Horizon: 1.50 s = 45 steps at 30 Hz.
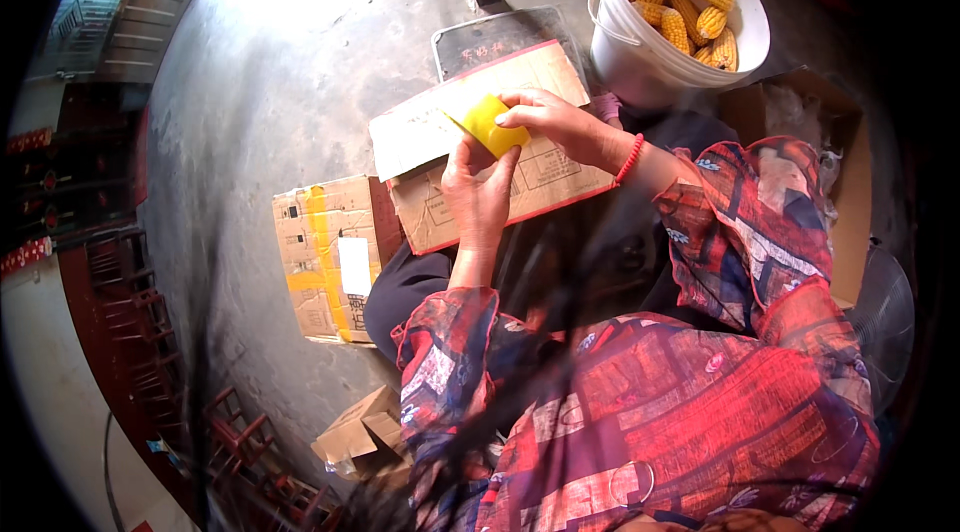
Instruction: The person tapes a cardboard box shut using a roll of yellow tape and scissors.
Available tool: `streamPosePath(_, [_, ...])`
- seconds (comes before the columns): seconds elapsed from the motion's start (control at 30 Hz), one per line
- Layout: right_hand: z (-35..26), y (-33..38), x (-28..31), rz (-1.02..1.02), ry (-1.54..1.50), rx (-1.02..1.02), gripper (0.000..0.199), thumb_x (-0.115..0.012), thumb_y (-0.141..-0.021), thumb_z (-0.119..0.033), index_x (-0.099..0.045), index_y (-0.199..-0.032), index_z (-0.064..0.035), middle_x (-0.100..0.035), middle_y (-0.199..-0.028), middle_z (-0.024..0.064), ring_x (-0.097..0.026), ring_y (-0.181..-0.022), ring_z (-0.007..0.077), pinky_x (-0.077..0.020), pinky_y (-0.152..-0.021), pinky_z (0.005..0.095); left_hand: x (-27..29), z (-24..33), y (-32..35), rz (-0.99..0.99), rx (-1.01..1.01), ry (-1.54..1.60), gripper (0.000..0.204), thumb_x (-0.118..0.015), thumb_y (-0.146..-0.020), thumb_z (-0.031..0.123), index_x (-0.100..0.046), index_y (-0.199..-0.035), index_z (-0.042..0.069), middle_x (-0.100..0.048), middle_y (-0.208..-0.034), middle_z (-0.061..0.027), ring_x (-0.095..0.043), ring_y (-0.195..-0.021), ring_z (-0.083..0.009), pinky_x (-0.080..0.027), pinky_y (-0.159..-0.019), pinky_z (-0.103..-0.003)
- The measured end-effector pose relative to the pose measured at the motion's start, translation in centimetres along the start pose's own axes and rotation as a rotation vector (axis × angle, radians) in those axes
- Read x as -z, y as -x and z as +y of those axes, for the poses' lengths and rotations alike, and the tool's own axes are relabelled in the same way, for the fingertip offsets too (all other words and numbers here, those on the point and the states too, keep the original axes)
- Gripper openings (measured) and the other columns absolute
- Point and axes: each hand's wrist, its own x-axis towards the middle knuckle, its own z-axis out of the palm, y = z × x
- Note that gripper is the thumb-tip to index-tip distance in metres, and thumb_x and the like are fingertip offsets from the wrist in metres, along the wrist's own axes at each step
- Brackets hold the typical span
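Both hands hold a small bright yellow sheet-like piece (pixel 490 129) with a pointed left corner; whether it is paper or plastic I cannot tell. My left hand (pixel 478 194) pinches it from below, with thumb and fingers at its lower edge. From the right, my right hand (pixel 553 122) has its thumb and fingers closed on the upper right side. Under the hands lies a flat cardboard piece (pixel 428 194) with red edges and printed outlines, tilted across in front of my knees.
Beyond my right hand stands a white bucket (pixel 640 67) of corn cobs (pixel 690 10). A taped carton (pixel 290 262) sits left of the cardboard, and a smaller open box (pixel 365 432) is nearer. At right is an open carton (pixel 850 202) with clear plastic. Dark wooden furniture (pixel 140 322) lines the left.
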Motion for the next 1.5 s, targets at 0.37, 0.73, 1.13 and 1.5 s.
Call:
streamPosePath(0.37, [2.4, -0.9, -0.1, -0.043, -0.055, 0.172, 0.038, -0.047, -0.077, -0.008, -0.050, -0.112, 0.0050, -0.058, -0.100, 0.0078, -0.052, -0.096, 0.0126, -0.0391, -0.090, 0.0263, -0.1, -0.3, 0.1, 0.073, -0.225, -0.155, 0.028, -0.073, -0.069, 0.008, -0.057, -0.091, 0.000, -0.063, -0.074, -0.0051, -0.060, -0.068, -0.0116, -0.047, -0.065, -0.024])
streamPosePath(0.73, [2.9, -1.0, 0.2, -0.062, -0.026, 0.144, 0.044, -0.049, -0.074, -0.002, -0.045, -0.117, 0.0054, -0.056, -0.106, 0.0090, -0.053, -0.099, 0.0143, -0.0401, -0.090, 0.0275, -0.5, 0.3, 0.3, 0.072, -0.230, -0.188, 0.024, -0.071, -0.070, 0.005, -0.054, -0.086, 0.000, -0.059, -0.073, -0.0090, -0.059, -0.067, -0.0168, -0.046, -0.064, -0.029])
streamPosePath(1.13, [2.6, -1.1, 0.8, -0.080, -0.018, 0.068, 0.047, -0.047, -0.076, -0.006, -0.042, -0.122, 0.0048, -0.054, -0.112, 0.0084, -0.050, -0.104, 0.0146, -0.0355, -0.095, 0.0276, -0.2, 0.1, 0.2, 0.043, -0.175, -0.169, 0.028, -0.073, -0.070, 0.009, -0.058, -0.091, -0.001, -0.063, -0.076, -0.0065, -0.060, -0.068, -0.0129, -0.046, -0.065, -0.025])
streamPosePath(1.5, [1.0, -0.4, 0.6, -0.049, -0.041, 0.011, 0.047, -0.047, -0.076, -0.012, -0.046, -0.119, 0.0052, -0.054, -0.111, 0.0089, -0.048, -0.106, 0.0145, -0.0351, -0.094, 0.0277, 0.1, -0.1, 0.0, 0.058, -0.187, -0.159, 0.029, -0.073, -0.070, 0.008, -0.057, -0.093, -0.001, -0.063, -0.076, -0.0062, -0.061, -0.072, -0.0125, -0.047, -0.067, -0.026])
